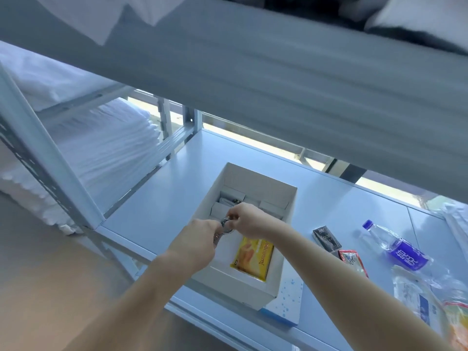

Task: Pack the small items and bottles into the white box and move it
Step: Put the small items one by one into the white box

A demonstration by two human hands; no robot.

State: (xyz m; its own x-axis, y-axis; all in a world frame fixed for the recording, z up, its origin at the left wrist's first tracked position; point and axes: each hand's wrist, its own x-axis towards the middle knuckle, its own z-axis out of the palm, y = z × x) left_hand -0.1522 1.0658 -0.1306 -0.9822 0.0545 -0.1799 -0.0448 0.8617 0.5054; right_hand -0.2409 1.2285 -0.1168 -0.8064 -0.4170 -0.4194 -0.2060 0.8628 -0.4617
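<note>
1. To the far left we see folded white bedding [106,148] stacked on a neighbouring rack. It is not part of the packing job.
2. Our left hand [195,245] is raised over the white box [255,292], fingers curled round a small shiny crinkled item [225,226]. We cannot tell what the item is.
3. Our right hand [249,220] meets the left over the box and pinches the same item at its upper end. Both hands hold it above the opening; it is not yet released.
4. The white box stands open on the shelf [157,198], near its front edge. Inside, a yellow snack packet [253,258] lies flat at the near end, with small white cartons [235,196] at the far end. We judge packing to be well started but unfinished.
5. A white-and-blue dotted box [286,305] lies on the shelf, touching the white box's near right corner.
6. Right of the box, still unpacked, lie a dark sachet [326,238], a red-and-white sachet [352,259] and a water bottle with a purple label [397,247] on its side.
7. At the far right lie clear plastic packets [417,295], blurred, also outside the box.
8. Remaining, in our judgement: drop the held item, load the sachets, bottle and packets, then move the box.
</note>
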